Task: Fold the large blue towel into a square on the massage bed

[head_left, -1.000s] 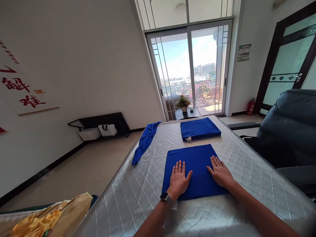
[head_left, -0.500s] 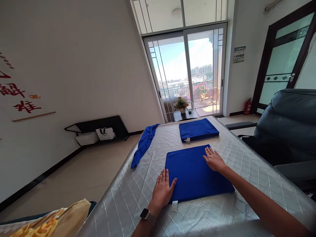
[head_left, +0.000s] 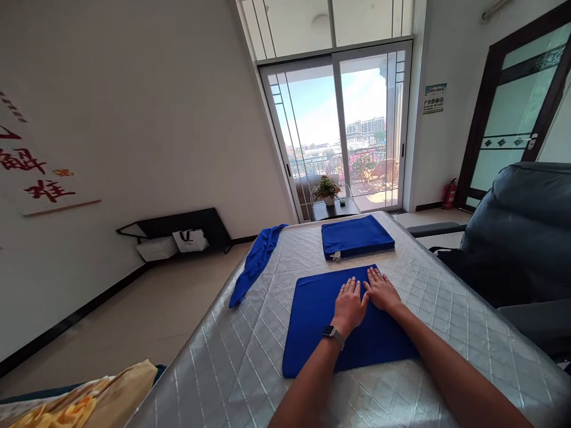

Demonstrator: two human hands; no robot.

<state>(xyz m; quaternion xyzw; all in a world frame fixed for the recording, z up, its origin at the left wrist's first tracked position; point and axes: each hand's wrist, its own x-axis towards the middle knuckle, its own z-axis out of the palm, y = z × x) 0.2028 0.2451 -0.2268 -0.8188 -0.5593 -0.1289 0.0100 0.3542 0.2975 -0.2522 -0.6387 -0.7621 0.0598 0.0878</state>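
A folded blue cloth [head_left: 310,321] lies flat on the silver quilted surface [head_left: 250,356]. My left hand [head_left: 350,304] rests palm down on its middle, fingers stretched out, a watch on the wrist. Close beside it, my right hand [head_left: 383,290] lies flat over the cloth's upper right edge, fingers extended. The thumbs nearly meet. Beyond them sits a neat stack of folded blue cloth [head_left: 357,236] with a white tag at its near left corner. A crumpled blue cloth [head_left: 259,264] is on the left edge.
A dark armchair [head_left: 521,232] stands on the right. Beyond the far edge is a small black table [head_left: 334,209] with a potted plant [head_left: 328,189]. Yellow and tan fabric [head_left: 102,398] is at the lower left. White bags sit on a low black rack [head_left: 187,223] by the wall.
My left hand has moved right, from the cloth's left edge to its middle, near my right hand. My right hand has barely moved. The white label at the near edge no longer shows.
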